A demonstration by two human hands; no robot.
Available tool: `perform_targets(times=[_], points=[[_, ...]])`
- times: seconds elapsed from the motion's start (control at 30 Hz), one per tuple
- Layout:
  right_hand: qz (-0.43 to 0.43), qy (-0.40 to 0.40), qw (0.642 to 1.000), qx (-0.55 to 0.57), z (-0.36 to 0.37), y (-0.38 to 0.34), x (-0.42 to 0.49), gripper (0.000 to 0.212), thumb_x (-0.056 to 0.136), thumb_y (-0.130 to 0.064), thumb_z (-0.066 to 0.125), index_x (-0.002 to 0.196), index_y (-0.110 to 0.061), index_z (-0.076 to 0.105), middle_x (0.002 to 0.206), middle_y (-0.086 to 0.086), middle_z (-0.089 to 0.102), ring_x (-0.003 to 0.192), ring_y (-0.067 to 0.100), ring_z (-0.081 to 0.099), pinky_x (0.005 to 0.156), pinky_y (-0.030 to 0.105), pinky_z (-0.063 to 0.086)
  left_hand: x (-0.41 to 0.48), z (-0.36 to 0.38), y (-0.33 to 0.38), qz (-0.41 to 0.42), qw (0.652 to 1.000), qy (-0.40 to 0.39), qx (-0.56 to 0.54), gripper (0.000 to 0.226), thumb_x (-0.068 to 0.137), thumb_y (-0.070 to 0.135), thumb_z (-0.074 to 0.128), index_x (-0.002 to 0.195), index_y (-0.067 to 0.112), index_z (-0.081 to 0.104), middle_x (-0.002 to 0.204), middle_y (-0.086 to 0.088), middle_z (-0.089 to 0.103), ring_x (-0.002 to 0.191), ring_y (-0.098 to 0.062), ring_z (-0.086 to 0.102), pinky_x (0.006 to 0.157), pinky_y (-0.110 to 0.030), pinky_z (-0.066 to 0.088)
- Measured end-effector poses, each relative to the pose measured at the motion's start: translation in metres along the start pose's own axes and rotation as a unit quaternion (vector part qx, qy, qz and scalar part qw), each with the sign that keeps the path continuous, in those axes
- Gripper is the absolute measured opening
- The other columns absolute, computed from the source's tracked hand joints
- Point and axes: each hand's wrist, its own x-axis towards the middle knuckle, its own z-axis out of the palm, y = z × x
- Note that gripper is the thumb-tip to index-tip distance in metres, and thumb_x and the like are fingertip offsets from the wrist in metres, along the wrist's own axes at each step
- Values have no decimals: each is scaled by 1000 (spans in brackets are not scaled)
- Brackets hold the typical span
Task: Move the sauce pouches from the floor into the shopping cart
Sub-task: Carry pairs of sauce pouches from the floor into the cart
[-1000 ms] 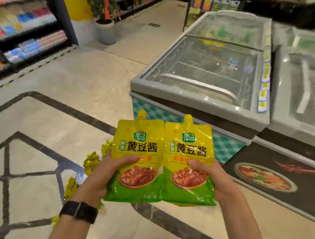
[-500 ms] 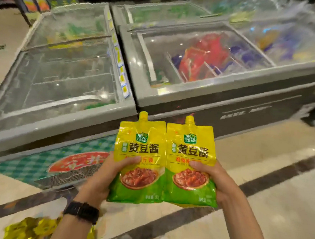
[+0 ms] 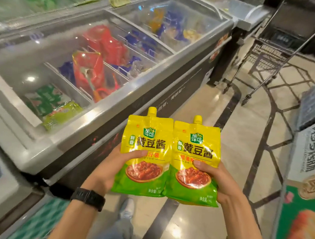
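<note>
At six o'clock in the view, the left pouch (image 3: 145,156) is gripped by the left hand (image 3: 108,170) and the right pouch (image 3: 194,164) by the right hand (image 3: 221,184), upright and touching. The shopping cart (image 3: 268,58) is seen at one o'clock, well apart; the lift is judged done, the drop-off not yet.

forearms rise from 6 o'clock, converging; left hand (image 3: 109,169) grips the left pouch (image 3: 147,137), right hand (image 3: 222,183) the right pouch (image 3: 198,147), thumbs in front.
</note>
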Motion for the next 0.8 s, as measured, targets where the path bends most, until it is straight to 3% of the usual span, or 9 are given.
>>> perform_targets(times=[0.1, 0.2, 0.27, 0.33, 0.43, 0.53, 0.67, 0.8], points=[[-23, 42, 999, 24, 2, -26, 26, 72, 38, -21, 98, 106, -11, 73, 109, 20, 73, 93, 35, 73, 75, 43, 61, 55, -1, 35, -22, 998, -61, 18, 69, 65, 31, 91, 128, 20, 67, 124, -13, 71, 115, -37, 67, 107, -59, 44], [-44, 89, 994, 40, -5, -49, 50, 49, 63, -6, 78, 111, -11, 69, 109, 18, 73, 92, 33, 73, 77, 43, 61, 106, 14, 69, -19, 994, -90, 52, 75, 55, 34, 94, 124, 21, 69, 121, -11, 73, 113, -35, 69, 108, -59, 44], [-51, 116, 990, 56, -18, -62, 66, 47, 63, -6, 78, 109, -11, 70, 109, 19, 73, 92, 35, 72, 76, 44, 61, 141, 27, 86, -25, 991, -109, 67, 81, 51, 37, 97, 125, 24, 67, 120, -9, 74, 113, -35, 69, 107, -60, 44], [-56, 139, 987, 66, -32, -74, 83, 68, 48, -14, 93, 112, -9, 69, 111, 21, 72, 95, 37, 71, 76, 45, 60, 173, 43, 101, -34, 989, -121, 83, 85, 48, 41, 98, 125, 26, 66, 120, -8, 74, 113, -35, 69, 107, -60, 44], [-52, 172, 981, 79, -63, -86, 113, 89, 40, -21, 96, 121, -6, 63, 114, 21, 70, 98, 39, 70, 77, 44, 60, 225, 74, 117, -45, 982, -144, 110, 80, 51, 35, 95, 124, 22, 68, 116, -9, 75, 109, -33, 71, 105, -58, 47], [-59, 186, 974, 114, -102, -103, 147, 72, 54, -13, 87, 122, -6, 63, 113, 20, 71, 97, 37, 71, 76, 44, 60, 278, 109, 131, -58, 977, -166, 122, 72, 58, 27, 91, 125, 19, 67, 117, -10, 75, 110, -33, 71, 102, -56, 49], [-61, 202, 968, 134, -151, -147, 198, 49, 69, 2, 72, 117, -5, 64, 103, 15, 75, 87, 30, 74, 69, 39, 61, 352, 164, 157, -76, 976, -138, 148, 69, 59, 16, 91, 124, 15, 67, 110, -11, 77, 100, -33, 74, 93, -50, 55], [-76, 191, 967, 152, -201, -203, 246, 67, 42, -16, 97, 104, -12, 74, 107, 17, 74, 91, 32, 73, 75, 42, 61, 414, 219, 189, -80, 974, -142, 159, 65, 60, 12, 89, 121, 12, 68, 109, -15, 77, 92, -32, 75, 83, -41, 58]])
